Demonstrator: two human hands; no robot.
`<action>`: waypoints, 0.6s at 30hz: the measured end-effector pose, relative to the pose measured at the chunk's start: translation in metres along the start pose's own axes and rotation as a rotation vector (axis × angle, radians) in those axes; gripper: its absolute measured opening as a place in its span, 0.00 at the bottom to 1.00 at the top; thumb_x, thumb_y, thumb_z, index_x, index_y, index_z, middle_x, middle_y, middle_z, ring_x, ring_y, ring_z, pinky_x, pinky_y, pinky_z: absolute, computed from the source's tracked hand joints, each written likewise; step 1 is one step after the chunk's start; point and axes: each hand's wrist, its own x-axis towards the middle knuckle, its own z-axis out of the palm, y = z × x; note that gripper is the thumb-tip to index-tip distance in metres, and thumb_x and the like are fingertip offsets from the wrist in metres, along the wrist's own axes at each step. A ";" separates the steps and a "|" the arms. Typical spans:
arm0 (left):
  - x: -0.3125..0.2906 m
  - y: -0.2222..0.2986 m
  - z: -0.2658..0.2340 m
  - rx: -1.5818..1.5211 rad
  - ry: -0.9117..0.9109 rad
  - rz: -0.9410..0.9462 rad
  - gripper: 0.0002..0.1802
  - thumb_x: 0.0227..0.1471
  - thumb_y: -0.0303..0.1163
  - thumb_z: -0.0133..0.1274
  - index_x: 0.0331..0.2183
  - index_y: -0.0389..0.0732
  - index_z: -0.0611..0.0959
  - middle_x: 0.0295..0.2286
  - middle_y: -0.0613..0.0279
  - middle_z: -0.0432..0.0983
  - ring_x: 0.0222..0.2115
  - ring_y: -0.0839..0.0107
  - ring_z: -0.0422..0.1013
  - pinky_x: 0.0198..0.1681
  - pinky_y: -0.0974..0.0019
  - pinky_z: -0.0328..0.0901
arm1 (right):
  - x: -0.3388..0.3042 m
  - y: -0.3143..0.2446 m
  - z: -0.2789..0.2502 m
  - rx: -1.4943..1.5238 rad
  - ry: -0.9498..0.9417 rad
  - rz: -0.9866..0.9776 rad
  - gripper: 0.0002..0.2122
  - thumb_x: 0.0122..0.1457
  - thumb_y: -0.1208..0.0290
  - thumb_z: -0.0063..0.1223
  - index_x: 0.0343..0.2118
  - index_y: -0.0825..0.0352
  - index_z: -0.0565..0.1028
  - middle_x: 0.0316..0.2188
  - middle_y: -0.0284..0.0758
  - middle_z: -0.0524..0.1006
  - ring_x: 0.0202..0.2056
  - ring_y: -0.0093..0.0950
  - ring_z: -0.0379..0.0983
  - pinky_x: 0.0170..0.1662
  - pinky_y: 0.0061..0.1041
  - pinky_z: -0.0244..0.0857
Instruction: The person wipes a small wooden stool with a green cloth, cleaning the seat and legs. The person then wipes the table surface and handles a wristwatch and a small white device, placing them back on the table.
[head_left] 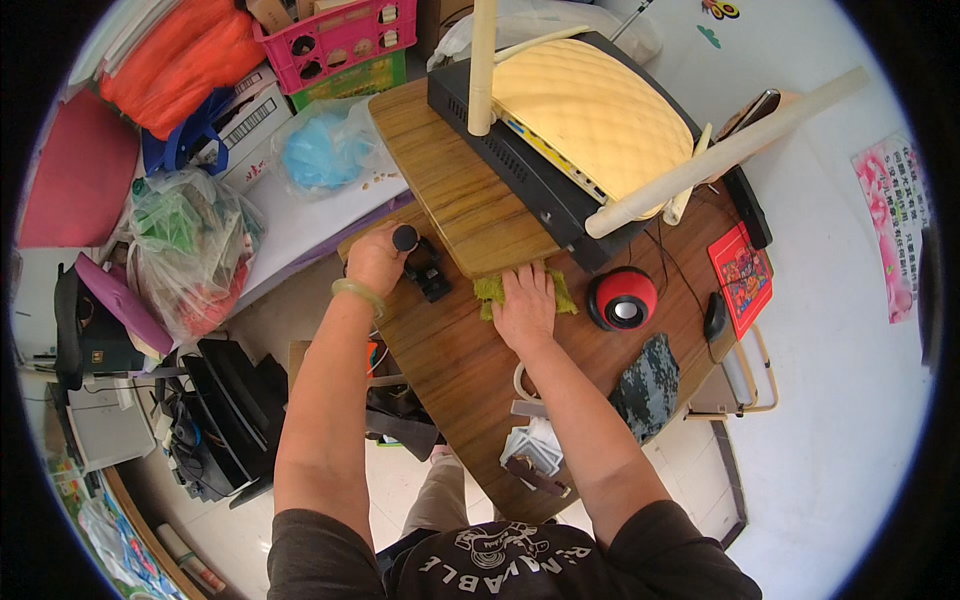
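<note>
At the table's left edge my left hand [375, 258] is closed round a black device with a round knob on top [405, 238]. Its exact kind I cannot make out; it looks like a small stand or clamp. My right hand [525, 308] lies flat with fingers stretched out on a yellow-green cloth [490, 290], pressing it to the brown wooden table [450, 350]. The fingertips reach the near edge of a raised wooden shelf [480, 225]. Right of the cloth stands a red and black round speaker [622, 299].
A black box with a cream quilted router [590, 110] and long antennas rests on the shelf. A computer mouse [714, 317], red card [742, 275], camouflage cloth [648, 388] and white cards [535, 447] lie on the table. Plastic bags [190, 250] and a pink crate [340, 40] stand left.
</note>
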 end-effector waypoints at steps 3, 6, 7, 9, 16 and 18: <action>0.007 0.000 -0.001 0.097 -0.081 -0.018 0.10 0.52 0.29 0.57 0.39 0.41 0.81 0.34 0.51 0.79 0.36 0.51 0.74 0.37 0.54 0.69 | 0.000 -0.001 -0.002 0.004 0.000 -0.006 0.31 0.49 0.66 0.62 0.57 0.65 0.66 0.58 0.43 0.61 0.63 0.43 0.51 0.63 0.44 0.47; 0.012 0.003 -0.004 0.103 -0.117 -0.004 0.09 0.53 0.30 0.56 0.38 0.42 0.81 0.33 0.51 0.79 0.36 0.49 0.73 0.37 0.53 0.68 | 0.000 0.000 -0.002 0.011 0.005 -0.007 0.30 0.49 0.66 0.62 0.56 0.65 0.67 0.57 0.44 0.61 0.62 0.43 0.51 0.63 0.44 0.47; 0.012 0.003 -0.004 0.062 -0.102 0.008 0.07 0.53 0.31 0.55 0.36 0.43 0.81 0.32 0.51 0.79 0.35 0.49 0.73 0.38 0.54 0.68 | 0.000 0.000 -0.002 0.015 0.008 -0.010 0.30 0.48 0.66 0.62 0.56 0.65 0.67 0.57 0.44 0.61 0.62 0.43 0.51 0.63 0.44 0.47; 0.013 0.002 -0.005 0.033 -0.096 0.031 0.06 0.54 0.32 0.54 0.35 0.44 0.81 0.31 0.52 0.79 0.35 0.49 0.73 0.38 0.54 0.68 | 0.001 -0.001 -0.002 0.020 0.003 -0.010 0.30 0.48 0.66 0.63 0.55 0.66 0.68 0.56 0.44 0.62 0.62 0.44 0.52 0.63 0.45 0.47; 0.030 0.005 -0.008 0.184 -0.297 0.016 0.13 0.56 0.37 0.52 0.34 0.39 0.84 0.32 0.46 0.77 0.35 0.46 0.71 0.39 0.50 0.66 | 0.000 -0.001 -0.001 0.031 0.041 -0.020 0.28 0.46 0.67 0.64 0.52 0.67 0.70 0.55 0.44 0.63 0.61 0.44 0.52 0.62 0.46 0.49; 0.030 0.004 -0.009 0.202 -0.319 -0.004 0.11 0.56 0.37 0.52 0.34 0.40 0.83 0.32 0.47 0.77 0.35 0.47 0.71 0.40 0.51 0.66 | 0.000 0.000 -0.001 0.031 0.046 -0.028 0.27 0.46 0.67 0.64 0.51 0.67 0.70 0.54 0.44 0.64 0.61 0.44 0.53 0.61 0.45 0.49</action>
